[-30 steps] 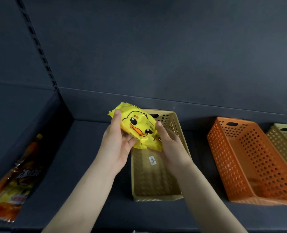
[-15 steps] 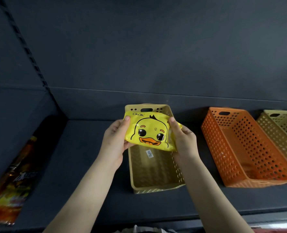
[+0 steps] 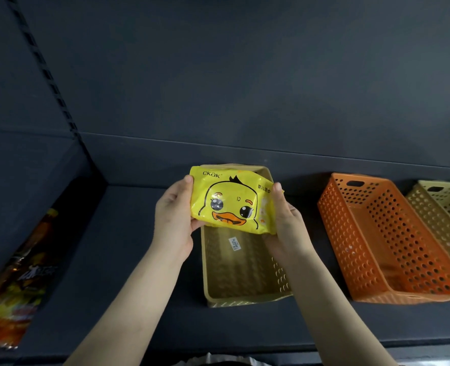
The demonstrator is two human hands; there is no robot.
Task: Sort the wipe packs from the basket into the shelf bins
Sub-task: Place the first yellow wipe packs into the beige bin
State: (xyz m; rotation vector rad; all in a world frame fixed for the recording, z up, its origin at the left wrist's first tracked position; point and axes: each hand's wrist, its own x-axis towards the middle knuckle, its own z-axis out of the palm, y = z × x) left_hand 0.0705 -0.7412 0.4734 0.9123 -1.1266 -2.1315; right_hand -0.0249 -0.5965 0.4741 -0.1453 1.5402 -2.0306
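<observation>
A snack bag (image 3: 20, 281) in orange, yellow and black print lies at the far left, leaning against the side panel of the neighbouring shelf bay. A slotted metal upright (image 3: 42, 67) runs diagonally down the dark back wall to the corner above it. The dark shelf (image 3: 139, 313) carries three perforated plastic bins in a row. The left hand (image 3: 175, 220) grips the left edge of the wipe pack (image 3: 231, 200), with the thumb on the printed front near the top corner and the fingers curled behind. The wipe pack is yellow, printed with a cartoon duck face and the lettering "ckak", and its front faces the camera. It is held in the air over the rear half of the tan bin (image 3: 245, 273) and covers the rear wall of that bin; whether the two touch cannot be determined. The tan bin holds no packs, and a small white label (image 3: 234, 243) sits on its floor just below the pack. The right hand (image 3: 287, 225) grips the right edge of the pack, thumb on the front and fingers wrapped underneath. An orange bin (image 3: 350, 247) stands near the tan bin, on its right. A second tan bin (image 3: 440, 215) stands just beside the orange bin at the frame edge, partly cut off.
</observation>
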